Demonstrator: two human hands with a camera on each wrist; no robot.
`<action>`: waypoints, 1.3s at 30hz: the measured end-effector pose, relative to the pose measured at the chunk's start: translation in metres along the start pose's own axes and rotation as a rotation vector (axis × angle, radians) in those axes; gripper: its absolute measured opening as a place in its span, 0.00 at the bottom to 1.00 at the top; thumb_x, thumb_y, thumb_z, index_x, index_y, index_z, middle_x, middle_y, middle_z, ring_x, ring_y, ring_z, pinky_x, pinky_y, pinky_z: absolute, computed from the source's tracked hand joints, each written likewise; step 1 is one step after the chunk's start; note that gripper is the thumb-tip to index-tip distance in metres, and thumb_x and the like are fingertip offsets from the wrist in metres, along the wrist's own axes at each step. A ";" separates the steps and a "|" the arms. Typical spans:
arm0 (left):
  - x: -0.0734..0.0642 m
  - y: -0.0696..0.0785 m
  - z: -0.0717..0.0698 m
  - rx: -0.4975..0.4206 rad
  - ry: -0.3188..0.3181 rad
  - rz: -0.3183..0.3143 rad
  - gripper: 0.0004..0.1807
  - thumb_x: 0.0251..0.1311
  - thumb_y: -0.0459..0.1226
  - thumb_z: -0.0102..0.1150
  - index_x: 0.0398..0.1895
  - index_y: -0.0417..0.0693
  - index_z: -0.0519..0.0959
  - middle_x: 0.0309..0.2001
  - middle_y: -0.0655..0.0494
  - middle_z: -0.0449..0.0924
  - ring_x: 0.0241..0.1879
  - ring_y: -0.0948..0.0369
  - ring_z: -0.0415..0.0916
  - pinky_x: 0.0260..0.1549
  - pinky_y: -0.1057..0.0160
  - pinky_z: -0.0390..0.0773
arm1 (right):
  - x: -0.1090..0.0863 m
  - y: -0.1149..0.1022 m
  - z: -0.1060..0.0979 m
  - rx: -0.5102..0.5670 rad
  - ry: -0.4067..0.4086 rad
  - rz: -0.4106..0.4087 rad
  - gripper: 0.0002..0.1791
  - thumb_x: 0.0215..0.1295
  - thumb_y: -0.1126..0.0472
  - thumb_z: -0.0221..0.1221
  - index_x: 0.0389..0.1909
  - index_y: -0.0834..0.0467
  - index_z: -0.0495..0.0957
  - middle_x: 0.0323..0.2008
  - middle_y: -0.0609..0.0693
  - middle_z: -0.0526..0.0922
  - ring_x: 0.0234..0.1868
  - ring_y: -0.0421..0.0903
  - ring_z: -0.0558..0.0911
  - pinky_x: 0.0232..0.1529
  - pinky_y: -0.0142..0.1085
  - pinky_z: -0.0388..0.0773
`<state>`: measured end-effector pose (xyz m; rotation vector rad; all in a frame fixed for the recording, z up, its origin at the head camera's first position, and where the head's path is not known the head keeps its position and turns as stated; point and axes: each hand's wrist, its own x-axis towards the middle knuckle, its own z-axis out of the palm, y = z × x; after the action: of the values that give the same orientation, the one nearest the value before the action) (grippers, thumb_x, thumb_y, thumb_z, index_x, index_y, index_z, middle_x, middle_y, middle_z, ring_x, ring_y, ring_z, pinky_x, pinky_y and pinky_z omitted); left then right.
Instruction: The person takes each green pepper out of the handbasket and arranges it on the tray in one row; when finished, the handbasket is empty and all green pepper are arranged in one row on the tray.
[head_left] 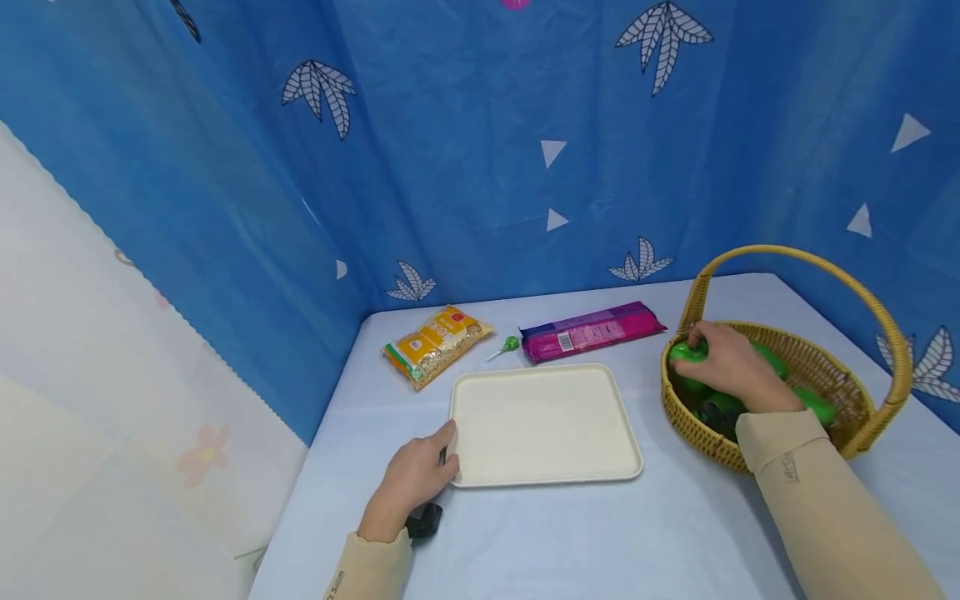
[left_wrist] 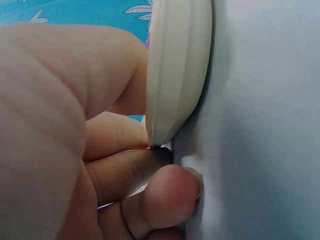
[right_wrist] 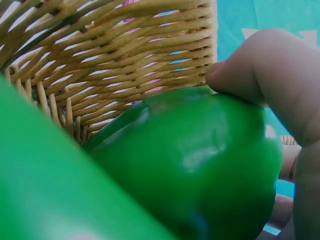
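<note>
My left hand (head_left: pixel 417 471) is at the near left of a cream rectangular tray (head_left: pixel 546 425). Its thumb and fingers hold the tray's rim (left_wrist: pixel 177 70), which lies on the table. Over on the right, my right hand (head_left: pixel 738 362) reaches into a wicker basket (head_left: pixel 693 433) with a tall handle. The thumb and fingers grip a glossy green bell pepper (right_wrist: pixel 200 155) against the basket's inner left side. Other green things, one a smooth green vegetable (right_wrist: pixel 60 185), lie in the basket, partly hidden by the hand.
Behind the tray lie a yellow bag of grains (head_left: pixel 438 346), a green lollipop (head_left: pixel 510 343) and a pink-purple packet (head_left: pixel 592 331). A blue patterned curtain (head_left: pixel 487 167) hangs behind the white-covered table (head_left: pixel 540 542). The basket's handle (head_left: pixel 847 271) arches above the right hand.
</note>
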<state>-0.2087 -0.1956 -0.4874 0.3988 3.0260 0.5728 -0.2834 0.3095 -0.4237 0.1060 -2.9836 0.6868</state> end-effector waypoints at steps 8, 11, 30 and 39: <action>0.001 0.000 -0.001 0.006 0.000 0.006 0.34 0.66 0.42 0.57 0.75 0.41 0.69 0.61 0.41 0.82 0.39 0.61 0.79 0.44 0.52 0.80 | 0.001 -0.001 -0.007 0.008 -0.016 0.033 0.34 0.61 0.39 0.66 0.50 0.65 0.74 0.50 0.69 0.78 0.41 0.59 0.76 0.34 0.47 0.78; 0.000 0.000 0.001 0.005 -0.003 0.013 0.33 0.66 0.42 0.57 0.75 0.41 0.69 0.59 0.41 0.83 0.36 0.61 0.77 0.42 0.53 0.80 | 0.002 -0.001 -0.012 0.019 -0.029 0.028 0.34 0.62 0.39 0.66 0.50 0.66 0.74 0.49 0.69 0.79 0.42 0.59 0.76 0.36 0.49 0.78; -0.003 -0.001 0.001 0.018 0.010 0.021 0.33 0.65 0.40 0.56 0.74 0.40 0.70 0.57 0.41 0.84 0.34 0.61 0.76 0.39 0.54 0.79 | -0.008 -0.035 -0.056 0.060 0.018 -0.066 0.36 0.65 0.35 0.63 0.52 0.66 0.74 0.55 0.70 0.76 0.55 0.68 0.74 0.49 0.62 0.75; -0.004 -0.001 -0.001 -0.003 0.010 0.024 0.33 0.65 0.39 0.55 0.74 0.39 0.70 0.57 0.40 0.84 0.30 0.61 0.73 0.34 0.57 0.76 | 0.000 -0.078 -0.038 0.071 0.046 -0.164 0.33 0.65 0.37 0.65 0.53 0.63 0.76 0.53 0.67 0.78 0.52 0.64 0.78 0.44 0.55 0.82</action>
<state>-0.2052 -0.1974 -0.4872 0.4348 3.0332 0.5817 -0.2741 0.2565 -0.3557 0.3303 -2.8664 0.7632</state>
